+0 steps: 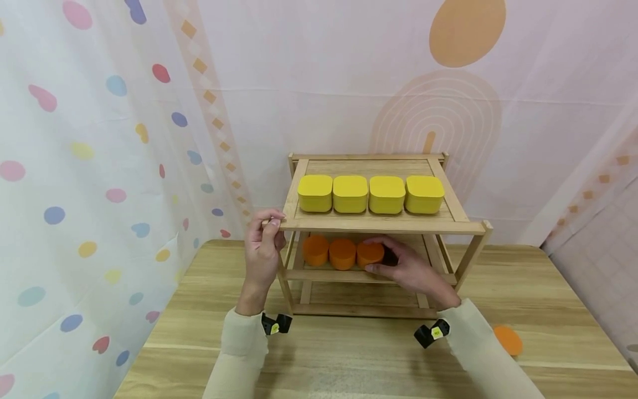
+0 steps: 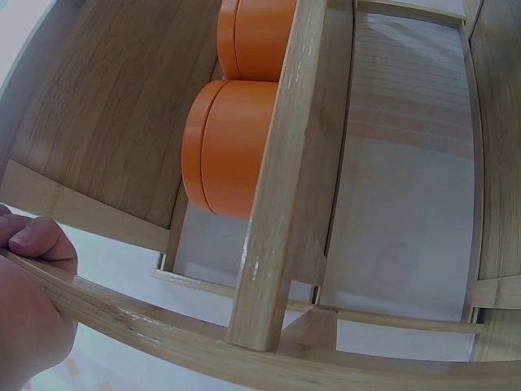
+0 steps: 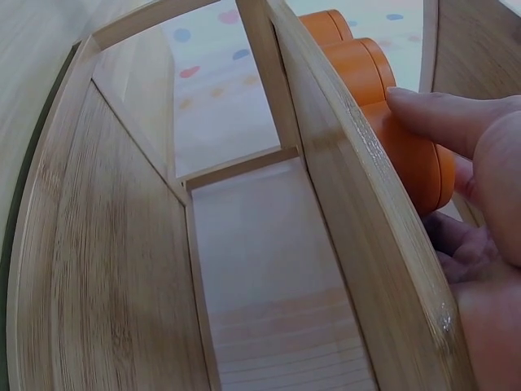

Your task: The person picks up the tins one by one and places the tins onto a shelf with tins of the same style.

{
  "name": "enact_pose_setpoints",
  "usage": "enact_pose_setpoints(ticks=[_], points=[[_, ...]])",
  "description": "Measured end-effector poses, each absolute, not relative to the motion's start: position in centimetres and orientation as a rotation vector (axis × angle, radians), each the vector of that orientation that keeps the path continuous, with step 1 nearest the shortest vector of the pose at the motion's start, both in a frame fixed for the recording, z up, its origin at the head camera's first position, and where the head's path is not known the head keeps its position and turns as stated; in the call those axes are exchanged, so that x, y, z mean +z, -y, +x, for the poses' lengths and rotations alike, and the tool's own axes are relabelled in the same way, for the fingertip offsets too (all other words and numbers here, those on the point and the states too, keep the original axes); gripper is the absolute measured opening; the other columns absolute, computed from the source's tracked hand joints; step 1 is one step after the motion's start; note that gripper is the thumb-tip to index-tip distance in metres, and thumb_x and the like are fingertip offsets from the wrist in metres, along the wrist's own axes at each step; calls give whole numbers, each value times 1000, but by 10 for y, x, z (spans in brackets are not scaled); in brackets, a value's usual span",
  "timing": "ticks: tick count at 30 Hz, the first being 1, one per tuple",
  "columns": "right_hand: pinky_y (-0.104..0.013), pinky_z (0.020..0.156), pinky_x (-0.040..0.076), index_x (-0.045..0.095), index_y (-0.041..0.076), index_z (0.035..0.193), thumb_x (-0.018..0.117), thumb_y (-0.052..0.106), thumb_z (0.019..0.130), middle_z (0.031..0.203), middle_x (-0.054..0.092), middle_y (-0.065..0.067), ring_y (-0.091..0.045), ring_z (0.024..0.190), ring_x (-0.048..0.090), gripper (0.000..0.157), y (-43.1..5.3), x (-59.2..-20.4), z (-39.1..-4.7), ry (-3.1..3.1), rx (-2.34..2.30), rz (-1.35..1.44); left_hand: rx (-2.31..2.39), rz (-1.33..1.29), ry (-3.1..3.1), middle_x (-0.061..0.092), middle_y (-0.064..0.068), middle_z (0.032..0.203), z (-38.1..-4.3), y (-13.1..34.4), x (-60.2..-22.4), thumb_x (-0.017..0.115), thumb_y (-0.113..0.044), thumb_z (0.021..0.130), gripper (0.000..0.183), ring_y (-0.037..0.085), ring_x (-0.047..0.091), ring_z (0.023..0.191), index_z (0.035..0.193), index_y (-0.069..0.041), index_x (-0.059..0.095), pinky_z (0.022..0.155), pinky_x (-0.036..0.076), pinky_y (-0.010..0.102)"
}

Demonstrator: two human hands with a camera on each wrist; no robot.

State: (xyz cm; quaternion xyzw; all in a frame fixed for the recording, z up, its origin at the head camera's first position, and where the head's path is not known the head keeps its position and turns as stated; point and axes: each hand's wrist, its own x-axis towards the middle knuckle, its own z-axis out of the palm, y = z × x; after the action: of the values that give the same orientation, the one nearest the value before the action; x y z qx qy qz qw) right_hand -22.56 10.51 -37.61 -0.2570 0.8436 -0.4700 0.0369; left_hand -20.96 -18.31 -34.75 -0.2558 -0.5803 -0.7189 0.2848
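Observation:
A wooden three-tier shelf (image 1: 384, 225) stands on the table. Its middle tier bears three round orange lidded boxes in a row: a left one (image 1: 316, 251), a middle one (image 1: 342, 255) and a right one (image 1: 368, 256). My right hand (image 1: 415, 271) reaches in under the top tier and grips the right box, thumb in front and fingers behind. In the right wrist view the thumb presses on that orange box (image 3: 407, 163), close against its neighbour. My left hand (image 1: 263, 246) grips the top tier's front left corner; the left wrist view shows its fingers curled over the wooden rail (image 2: 146, 322).
Several yellow rounded-square boxes (image 1: 350, 194) line the top tier. Another round orange piece (image 1: 508, 340) lies on the wooden table (image 1: 349, 360) by my right sleeve, which partly covers it. A patterned curtain (image 1: 319, 83) hangs behind the shelf and along the left.

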Motion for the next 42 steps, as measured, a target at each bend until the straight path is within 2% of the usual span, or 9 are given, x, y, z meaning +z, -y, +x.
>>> enact_pose_setpoints(ticks=[9,20,28,33,37,42], points=[[-55,112,30,58,26,131,74,31,89,138,54,-4,-29,133,45,45,-107,-376,-224,-2615,-1417,-807,-1927,-692,1553,34,1,65,-210,183,-348,43,-8,101,23,11,28,51,103,-21,61,47,25,21],[-49,100,43,56,22,134,76,28,88,137,53,-7,-27,121,54,51,-109,-374,-226,-2580,-1468,-863,-1919,-689,1557,35,2,66,-209,185,-348,43,-9,101,22,12,28,52,102,-22,61,48,26,20],[-52,104,41,51,24,140,76,36,87,143,48,-8,-29,128,51,60,-113,-369,-222,-2608,-1397,-852,-1922,-698,1561,34,1,65,-209,185,-349,43,-10,102,19,12,28,51,103,-17,60,47,25,23],[-52,109,38,52,17,140,76,28,88,142,51,-8,-32,133,48,58,-117,-365,-217,-2573,-1461,-865,-1932,-671,1570,33,-3,62,-208,185,-348,43,-11,102,21,10,27,50,102,-22,61,47,24,22],[-52,110,37,52,14,138,75,24,89,140,53,-9,-34,133,48,55,-121,-362,-213,-2590,-1481,-882,-1942,-687,1558,33,-3,62,-209,185,-347,43,-9,102,21,11,27,51,103,-19,61,47,24,22],[-56,109,36,52,13,138,73,22,91,143,50,-8,-37,134,46,52,-128,-363,-205,-2611,-1482,-930,-1946,-684,1554,33,-3,62,-208,184,-348,43,-10,102,21,9,27,51,102,-20,61,47,23,21]])
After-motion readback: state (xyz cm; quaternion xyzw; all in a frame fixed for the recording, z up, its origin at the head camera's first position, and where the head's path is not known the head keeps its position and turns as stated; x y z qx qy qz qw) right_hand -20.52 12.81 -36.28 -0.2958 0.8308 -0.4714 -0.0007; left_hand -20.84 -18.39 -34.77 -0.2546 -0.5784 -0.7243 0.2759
